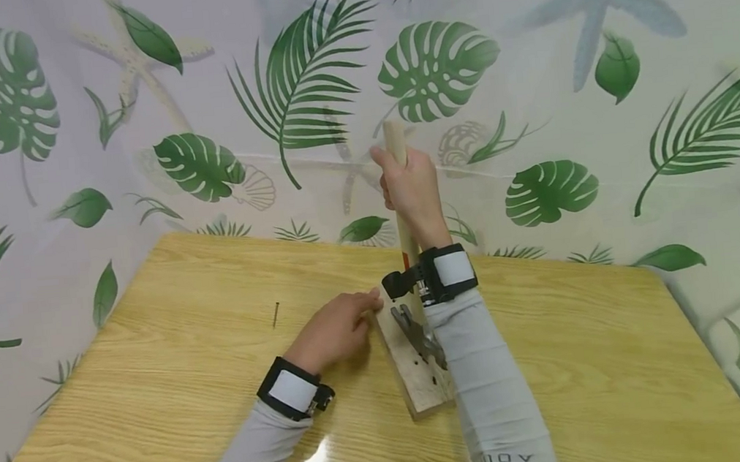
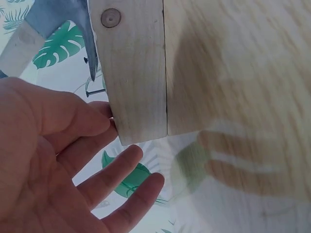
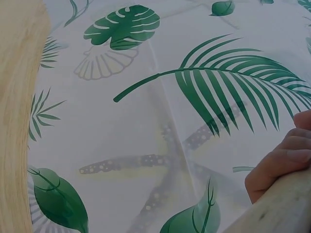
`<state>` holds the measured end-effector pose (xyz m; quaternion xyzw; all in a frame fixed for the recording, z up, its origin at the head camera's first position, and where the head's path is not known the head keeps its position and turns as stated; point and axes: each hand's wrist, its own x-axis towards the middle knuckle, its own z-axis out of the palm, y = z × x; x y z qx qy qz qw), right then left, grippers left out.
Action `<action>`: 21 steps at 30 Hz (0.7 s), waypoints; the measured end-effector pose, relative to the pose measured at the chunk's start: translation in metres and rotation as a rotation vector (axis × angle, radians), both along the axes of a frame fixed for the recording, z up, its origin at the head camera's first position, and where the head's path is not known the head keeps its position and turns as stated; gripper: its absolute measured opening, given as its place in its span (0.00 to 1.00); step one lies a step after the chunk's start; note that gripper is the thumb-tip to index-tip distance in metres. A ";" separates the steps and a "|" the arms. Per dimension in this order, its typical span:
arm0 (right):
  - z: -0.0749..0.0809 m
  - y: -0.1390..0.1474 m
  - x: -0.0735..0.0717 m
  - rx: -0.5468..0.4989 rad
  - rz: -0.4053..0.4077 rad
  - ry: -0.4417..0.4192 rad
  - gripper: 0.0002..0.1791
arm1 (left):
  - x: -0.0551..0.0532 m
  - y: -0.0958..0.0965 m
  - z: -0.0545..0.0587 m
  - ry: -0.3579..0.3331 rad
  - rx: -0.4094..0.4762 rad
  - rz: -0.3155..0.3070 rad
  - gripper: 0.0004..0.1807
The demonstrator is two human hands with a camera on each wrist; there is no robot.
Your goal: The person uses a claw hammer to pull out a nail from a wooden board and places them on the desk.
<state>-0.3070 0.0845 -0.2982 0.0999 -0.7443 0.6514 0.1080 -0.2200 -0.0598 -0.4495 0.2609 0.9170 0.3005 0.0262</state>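
My right hand (image 1: 414,187) grips the wooden handle of a claw hammer (image 1: 395,137), which slants up away from me. The hammer's grey claw head rests over a wooden board (image 1: 417,388) on the table, partly hidden by my right sleeve. Several dark nails or holes dot the board's top; in the left wrist view, nails (image 2: 96,92) stick out beside the claw. At the board's far left corner, my left hand (image 1: 335,331) touches the edge with its thumb and forefinger, its other fingers loosely extended. The right wrist view shows only fingers (image 3: 274,170) around the handle.
A loose nail (image 1: 276,315) lies on the wood-grain table (image 1: 212,391), left of my left hand. Behind the table's far edge hangs a leaf-patterned cloth (image 1: 198,77). Both wrists wear black straps with small cameras.
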 end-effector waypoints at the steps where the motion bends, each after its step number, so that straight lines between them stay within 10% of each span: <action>1: 0.000 0.000 -0.001 0.002 -0.008 0.005 0.22 | 0.000 0.001 0.000 -0.002 0.001 -0.001 0.21; 11: 0.003 0.000 0.004 0.009 -0.092 0.084 0.22 | 0.004 0.003 0.002 0.043 -0.016 0.035 0.21; 21: 0.003 0.019 0.058 -0.208 -0.122 0.345 0.19 | 0.010 0.004 0.004 0.083 -0.057 0.089 0.20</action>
